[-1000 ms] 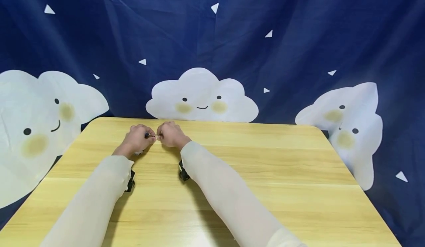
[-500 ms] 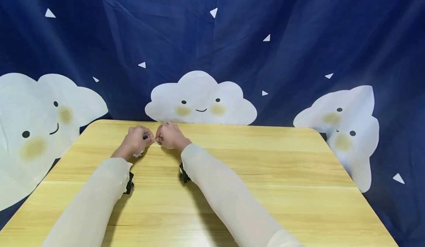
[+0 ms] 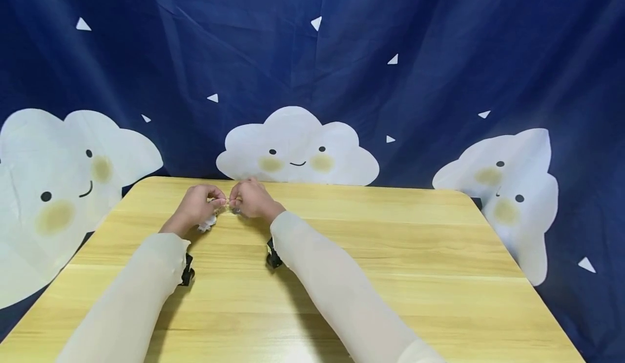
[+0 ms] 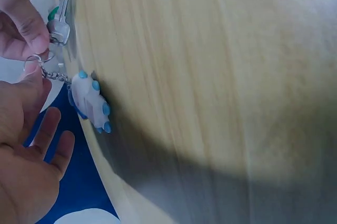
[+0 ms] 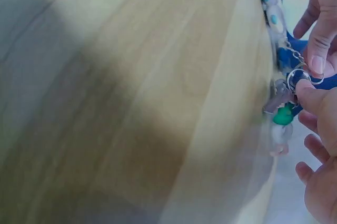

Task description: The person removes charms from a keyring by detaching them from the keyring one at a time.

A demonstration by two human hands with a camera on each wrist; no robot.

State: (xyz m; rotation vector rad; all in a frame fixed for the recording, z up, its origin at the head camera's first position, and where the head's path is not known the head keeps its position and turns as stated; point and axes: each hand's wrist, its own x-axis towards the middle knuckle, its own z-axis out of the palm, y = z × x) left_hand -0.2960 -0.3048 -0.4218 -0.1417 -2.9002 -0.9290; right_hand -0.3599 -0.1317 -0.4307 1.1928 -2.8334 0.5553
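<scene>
Together, the left hand (image 3: pixel 195 204) and right hand (image 3: pixel 253 199) pinch opposite sides of the key ring (image 5: pixel 290 74), thumb against finger. Because the hold looks slight, a loosened pinch could presumably let the ring slip and fall. On the ring's right-hand side, the key (image 4: pixel 60 24) has its long axis running outward, blade pointing away; on its left-hand side, the charm (image 4: pixel 89 100) extends outward, via a chain (image 4: pixel 57 77).

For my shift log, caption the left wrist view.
Left hand and right hand pinch metal rings beside a silver key and a white-and-blue charm on a chain.
</scene>
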